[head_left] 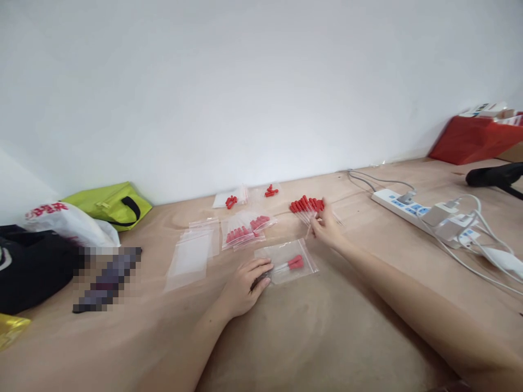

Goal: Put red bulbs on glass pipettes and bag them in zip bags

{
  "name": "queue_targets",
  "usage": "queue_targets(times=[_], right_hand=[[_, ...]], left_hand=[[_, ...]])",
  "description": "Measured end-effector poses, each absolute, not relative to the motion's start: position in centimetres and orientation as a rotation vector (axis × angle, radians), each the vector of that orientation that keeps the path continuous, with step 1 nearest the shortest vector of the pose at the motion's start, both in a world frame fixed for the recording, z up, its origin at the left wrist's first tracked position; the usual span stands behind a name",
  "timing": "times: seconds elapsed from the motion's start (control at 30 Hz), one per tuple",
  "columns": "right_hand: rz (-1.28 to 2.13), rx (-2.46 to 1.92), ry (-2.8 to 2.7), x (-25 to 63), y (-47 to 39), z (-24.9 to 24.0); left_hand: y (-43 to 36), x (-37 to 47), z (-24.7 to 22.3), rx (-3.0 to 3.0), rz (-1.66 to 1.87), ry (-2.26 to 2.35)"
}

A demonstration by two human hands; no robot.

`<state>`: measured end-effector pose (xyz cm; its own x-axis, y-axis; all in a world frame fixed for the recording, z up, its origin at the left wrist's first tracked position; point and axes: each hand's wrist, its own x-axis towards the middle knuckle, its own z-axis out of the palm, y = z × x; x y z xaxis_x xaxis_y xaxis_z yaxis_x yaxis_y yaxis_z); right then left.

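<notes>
A clear zip bag (272,250) lies flat in front of me, with a couple of red-handled tools (296,262) inside. My left hand (247,286) grips the bag's left end between thumb and fingers, on the side away from the zip strip. My right hand (326,226) is at the right end of a fanned row of red-handled tools (304,203) with thin, pale shafts. Its fingers are closed around the shafts there; how many they hold is hidden.
Filled zip bags (241,231) overlap beyond the left hand, with flat bags (192,247) to their left. Small red pieces (231,202) lie near the wall. A power strip (402,207) with chargers and cables stands at right. A green bag (110,204) lies at left.
</notes>
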<state>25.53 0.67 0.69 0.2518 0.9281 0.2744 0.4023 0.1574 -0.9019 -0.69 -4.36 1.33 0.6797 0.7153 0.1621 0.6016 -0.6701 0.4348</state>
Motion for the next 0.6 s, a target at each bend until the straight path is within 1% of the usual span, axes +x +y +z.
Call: queue_targets(times=[0.1,0.23,0.43,0.6], right_hand=[[0.79,-1.333,-1.089,26.3,-1.6,-0.9],[0.841,-1.261,-0.865,25.3,-2.7,-1.6],[0.995,-1.129,-0.854,23.4,-2.9,-1.3],[1.075,-1.153,-0.999,22.9,-3.5,-1.4]], left_hand=[[-4.3,-0.6,1.5,2.548,0.452,1.048],[-4.2,-0.7,1.5,2.554,0.435,1.056],[-4.4,-0.7,1.5,2.549,0.416,1.073],[-4.5,-0.7,1.7,2.541,0.41,1.088]])
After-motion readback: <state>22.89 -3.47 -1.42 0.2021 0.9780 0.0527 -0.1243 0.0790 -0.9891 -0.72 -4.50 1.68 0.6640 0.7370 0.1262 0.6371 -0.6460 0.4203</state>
